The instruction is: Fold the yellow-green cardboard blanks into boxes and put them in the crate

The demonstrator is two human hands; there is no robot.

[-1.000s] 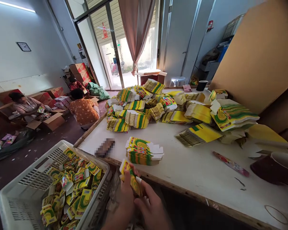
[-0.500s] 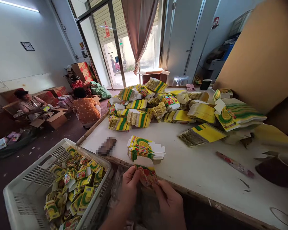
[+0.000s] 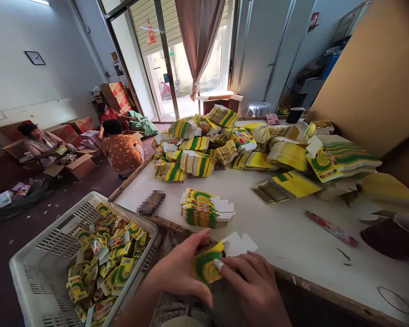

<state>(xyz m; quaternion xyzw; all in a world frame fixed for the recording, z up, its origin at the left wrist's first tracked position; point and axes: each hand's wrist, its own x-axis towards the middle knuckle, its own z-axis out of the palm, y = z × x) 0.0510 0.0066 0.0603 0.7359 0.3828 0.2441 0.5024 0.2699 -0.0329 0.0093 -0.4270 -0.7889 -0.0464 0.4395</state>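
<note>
A small yellow-and-green carton [image 3: 206, 263] with white end flaps [image 3: 240, 244] is between my hands at the table's front edge. My left hand [image 3: 177, 265] curves around the carton's left side, thumb low and fingers behind it. From the right, the fingers of my right hand [image 3: 254, 284] press on the carton beside its flaps. One right fingertip wears a white covering. Just beyond my hands, a stack of flat cartons [image 3: 204, 209] of the same print lies on the white table [image 3: 252, 222].
A white plastic basket [image 3: 23, 263] full of small cartons stands at left. A large heap of bundled cartons [image 3: 197, 145] covers the table's back. A tube-shaped packet [image 3: 332, 228] and dark container [image 3: 390, 238] lie at right. Several people [image 3: 122, 150] sit beyond, among cardboard boxes.
The carton has turned from its red printed side to its yellow-green side. My left hand has moved around it, and my right hand has come over its right end.
</note>
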